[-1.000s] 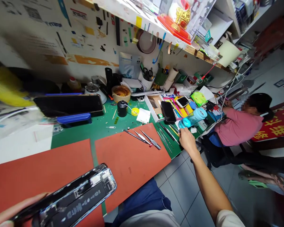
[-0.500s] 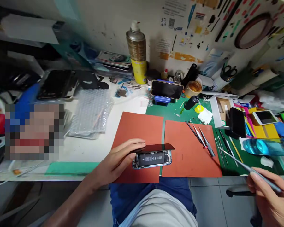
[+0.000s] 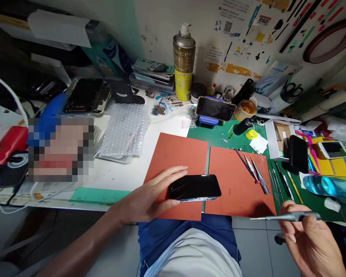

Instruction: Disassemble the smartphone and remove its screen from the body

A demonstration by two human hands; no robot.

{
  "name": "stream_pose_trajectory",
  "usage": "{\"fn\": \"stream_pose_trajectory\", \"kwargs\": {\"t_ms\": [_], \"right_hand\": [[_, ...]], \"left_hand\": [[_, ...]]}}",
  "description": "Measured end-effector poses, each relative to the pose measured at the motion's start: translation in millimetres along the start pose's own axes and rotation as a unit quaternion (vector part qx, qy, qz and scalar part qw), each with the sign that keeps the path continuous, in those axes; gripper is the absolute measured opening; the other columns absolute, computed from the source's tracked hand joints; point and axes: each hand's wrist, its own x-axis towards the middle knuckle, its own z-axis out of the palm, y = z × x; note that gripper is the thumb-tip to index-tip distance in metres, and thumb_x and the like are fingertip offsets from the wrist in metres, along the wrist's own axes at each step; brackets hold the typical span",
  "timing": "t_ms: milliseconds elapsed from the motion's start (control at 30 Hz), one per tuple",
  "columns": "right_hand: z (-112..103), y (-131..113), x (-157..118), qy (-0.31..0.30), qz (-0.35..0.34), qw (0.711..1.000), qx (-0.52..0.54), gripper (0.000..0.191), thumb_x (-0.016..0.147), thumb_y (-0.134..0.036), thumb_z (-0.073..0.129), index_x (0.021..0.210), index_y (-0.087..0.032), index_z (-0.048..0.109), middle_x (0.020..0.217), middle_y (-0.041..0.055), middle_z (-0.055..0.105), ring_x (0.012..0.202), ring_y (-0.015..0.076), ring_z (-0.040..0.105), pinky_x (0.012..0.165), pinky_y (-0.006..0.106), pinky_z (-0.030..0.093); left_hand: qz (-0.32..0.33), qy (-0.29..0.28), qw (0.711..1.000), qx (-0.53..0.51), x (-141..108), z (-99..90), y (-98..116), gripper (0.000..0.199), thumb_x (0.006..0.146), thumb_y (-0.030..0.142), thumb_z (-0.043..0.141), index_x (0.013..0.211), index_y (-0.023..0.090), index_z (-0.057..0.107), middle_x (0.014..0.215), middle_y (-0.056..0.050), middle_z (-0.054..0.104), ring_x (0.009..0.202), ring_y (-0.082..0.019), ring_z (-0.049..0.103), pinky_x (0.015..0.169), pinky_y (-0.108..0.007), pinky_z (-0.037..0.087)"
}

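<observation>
A phone [image 3: 196,187] lies on the left red mat [image 3: 177,148], its black screen lowered over its body, with a thin metallic edge showing at the front. My left hand [image 3: 158,192] grips its left end, fingers along the far side and thumb at the near edge. Off the mats' front right corner, my right hand [image 3: 308,231] holds a grey screwdriver [image 3: 291,216], its thin tip pointing left. Tweezers [image 3: 256,173] lie on the right red mat [image 3: 227,173].
Behind the mats, another phone [image 3: 215,109] leans on a blue stand near a spray can [image 3: 183,63]. Bubble wrap [image 3: 123,129] lies at the left. Thin tools [image 3: 284,181], a white box [image 3: 276,140] and a blue bottle [image 3: 323,185] are at the right.
The screen has come down over the phone's body, covering the battery. My right hand has moved left with the screwdriver and turned it nearly level. The camera view has shifted left.
</observation>
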Motion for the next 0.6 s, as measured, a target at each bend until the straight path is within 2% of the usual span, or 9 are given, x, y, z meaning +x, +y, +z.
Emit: {"fn": "stream_pose_trajectory", "kwargs": {"t_ms": [100, 200, 333, 467, 533, 600], "right_hand": [[19, -8, -2, -0.053, 0.009, 0.998, -0.019, 0.033, 0.087, -0.053, 0.088, 0.093, -0.022, 0.077, 0.085, 0.0076, 0.076, 0.056, 0.0157, 0.068, 0.045, 0.024, 0.058], [44, -13, -6, -0.092, -0.028, 0.995, -0.038, 0.023, 0.094, -0.041, 0.083, 0.109, -0.026, 0.074, 0.086, 0.0072, 0.08, 0.052, 0.0174, 0.069, 0.046, 0.028, 0.06], [75, -7, -16, -0.093, -0.137, 0.983, -0.076, 0.045, 0.096, -0.025, 0.082, 0.136, -0.03, 0.062, 0.095, 0.0071, 0.083, 0.06, 0.0204, 0.076, 0.054, 0.033, 0.067], [95, 5, -24, -0.081, -0.291, 0.942, -0.144, 0.051, 0.092, -0.009, 0.081, 0.136, -0.027, 0.064, 0.108, 0.0072, 0.082, 0.086, 0.0235, 0.084, 0.066, 0.033, 0.073], [104, 10, -24, -0.111, -0.354, 0.914, -0.163, 0.056, 0.091, -0.003, 0.078, 0.139, -0.027, 0.064, 0.115, 0.0068, 0.08, 0.098, 0.0247, 0.084, 0.074, 0.036, 0.075], [113, 12, -21, -0.156, -0.395, 0.886, -0.185, 0.064, 0.091, 0.001, 0.075, 0.145, -0.028, 0.061, 0.118, 0.0066, 0.078, 0.099, 0.0246, 0.083, 0.079, 0.039, 0.076]], "left_hand": [[-0.016, 0.028, 0.999, -0.014, 9, -3.8, 5, 0.061, 0.107, 0.039, 0.06, 0.164, 0.03, 0.042, 0.166, -0.01, 0.054, 0.153, -0.029, 0.053, 0.125, -0.044, 0.049], [-0.034, 0.066, 0.996, -0.056, 23, -4.8, 10, 0.042, 0.112, 0.037, 0.047, 0.151, 0.028, 0.059, 0.145, -0.007, 0.072, 0.13, -0.022, 0.071, 0.111, -0.034, 0.058], [-0.059, 0.12, 0.988, -0.081, 35, -0.9, 14, 0.043, 0.114, 0.041, 0.039, 0.13, 0.024, 0.074, 0.126, -0.005, 0.081, 0.117, -0.021, 0.076, 0.103, -0.032, 0.06], [-0.084, 0.144, 0.981, -0.096, 36, 4.7, 15, 0.045, 0.113, 0.045, 0.039, 0.122, 0.022, 0.077, 0.119, -0.005, 0.083, 0.11, -0.022, 0.078, 0.097, -0.032, 0.061], [-0.088, 0.16, 0.978, -0.104, 36, 7.9, 13, 0.044, 0.113, 0.045, 0.04, 0.121, 0.023, 0.077, 0.118, -0.004, 0.084, 0.108, -0.021, 0.079, 0.094, -0.031, 0.062], [-0.088, 0.179, 0.974, -0.112, 36, 11.2, 11, 0.042, 0.113, 0.043, 0.041, 0.12, 0.023, 0.077, 0.118, -0.004, 0.084, 0.107, -0.02, 0.079, 0.092, -0.03, 0.062]]}}
